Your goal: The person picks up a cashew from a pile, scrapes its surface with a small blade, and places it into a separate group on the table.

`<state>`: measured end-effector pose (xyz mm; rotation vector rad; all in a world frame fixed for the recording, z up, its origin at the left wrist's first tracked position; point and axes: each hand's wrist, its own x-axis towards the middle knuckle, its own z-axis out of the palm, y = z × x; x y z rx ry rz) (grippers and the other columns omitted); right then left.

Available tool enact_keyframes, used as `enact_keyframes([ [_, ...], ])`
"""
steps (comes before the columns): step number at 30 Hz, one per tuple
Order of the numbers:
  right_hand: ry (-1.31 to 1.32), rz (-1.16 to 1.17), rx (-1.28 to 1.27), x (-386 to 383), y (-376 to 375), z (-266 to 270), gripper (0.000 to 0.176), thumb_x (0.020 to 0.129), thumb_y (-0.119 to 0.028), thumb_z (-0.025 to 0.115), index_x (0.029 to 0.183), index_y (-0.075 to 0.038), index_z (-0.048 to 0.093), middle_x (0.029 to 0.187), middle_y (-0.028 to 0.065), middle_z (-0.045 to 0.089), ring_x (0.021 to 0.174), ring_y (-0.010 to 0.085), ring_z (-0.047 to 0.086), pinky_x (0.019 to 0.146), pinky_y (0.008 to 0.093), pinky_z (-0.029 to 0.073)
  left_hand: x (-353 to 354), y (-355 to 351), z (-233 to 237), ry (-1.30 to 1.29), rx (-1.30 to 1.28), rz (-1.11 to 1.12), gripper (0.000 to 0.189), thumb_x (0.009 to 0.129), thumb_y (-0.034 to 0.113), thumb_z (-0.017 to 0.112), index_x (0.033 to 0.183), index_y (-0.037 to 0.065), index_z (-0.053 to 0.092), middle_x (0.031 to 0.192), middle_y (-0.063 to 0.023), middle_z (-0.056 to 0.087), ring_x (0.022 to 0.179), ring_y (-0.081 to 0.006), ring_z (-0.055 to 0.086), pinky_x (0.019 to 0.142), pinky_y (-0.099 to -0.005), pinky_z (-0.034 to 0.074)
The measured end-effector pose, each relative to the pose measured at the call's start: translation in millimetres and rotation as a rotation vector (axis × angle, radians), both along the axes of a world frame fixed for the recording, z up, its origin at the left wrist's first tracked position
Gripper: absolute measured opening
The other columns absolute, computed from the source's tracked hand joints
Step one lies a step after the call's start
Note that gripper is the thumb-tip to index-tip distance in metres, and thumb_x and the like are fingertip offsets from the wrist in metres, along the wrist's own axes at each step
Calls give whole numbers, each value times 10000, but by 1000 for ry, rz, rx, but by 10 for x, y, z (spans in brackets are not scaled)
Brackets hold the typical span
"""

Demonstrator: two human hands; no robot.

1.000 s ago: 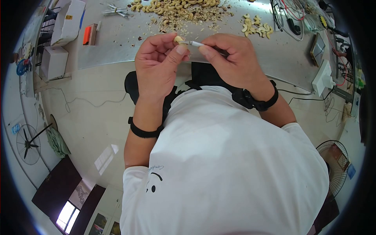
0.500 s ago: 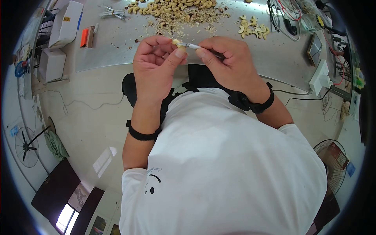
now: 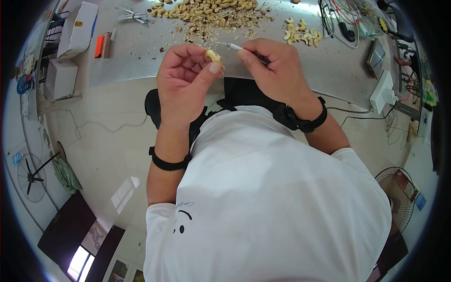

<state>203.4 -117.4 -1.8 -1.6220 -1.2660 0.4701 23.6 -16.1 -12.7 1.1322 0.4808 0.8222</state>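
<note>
A pale, curved cashew nut (image 3: 213,56) is pinched between the thumb and fingers of my left hand (image 3: 185,80), above the table's near edge. My right hand (image 3: 275,68) grips a slim craft knife (image 3: 231,45) with a whitish handle and a thin metal tip. The tip points left and stands a little apart from the nut. Beyond my hands lies a large heap of cashews (image 3: 206,11), with flaky brown skin scraps (image 3: 206,32) spread along its near side. Off to the right sits a small group of paler cashews (image 3: 300,34).
The metal table (image 3: 136,56) ends just under my hands. Several similar slim tools (image 3: 133,17) and an orange-and-brown box (image 3: 102,45) are on its left. Cables (image 3: 345,30), a phone-like device (image 3: 377,58) and a white power strip (image 3: 383,91) line the right side.
The knife tip has come away from the cashew, moving up and slightly right. In my left hand the nut is turned and shows more of its curved body.
</note>
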Motion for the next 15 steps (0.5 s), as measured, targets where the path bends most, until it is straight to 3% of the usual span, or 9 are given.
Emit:
enact_keyframes([
  [5, 53, 125, 39, 0, -51, 77, 95, 894, -125, 744, 904, -31, 735, 716, 110, 659, 584, 264, 604, 553, 356, 465, 8, 8, -8, 6, -38, 35, 290, 926, -87, 712, 1157, -7, 557, 1001, -97, 702, 879, -139, 695, 807, -280, 604],
  [15, -11, 89, 59, -27, -38, 57, 109, 898, -136, 740, 887, -28, 734, 717, 122, 671, 584, 265, 625, 550, 360, 475, 16, 14, 34, 47, 48, 23, 296, 922, -82, 723, 1161, -13, 564, 999, -94, 703, 876, -132, 691, 803, -271, 597],
])
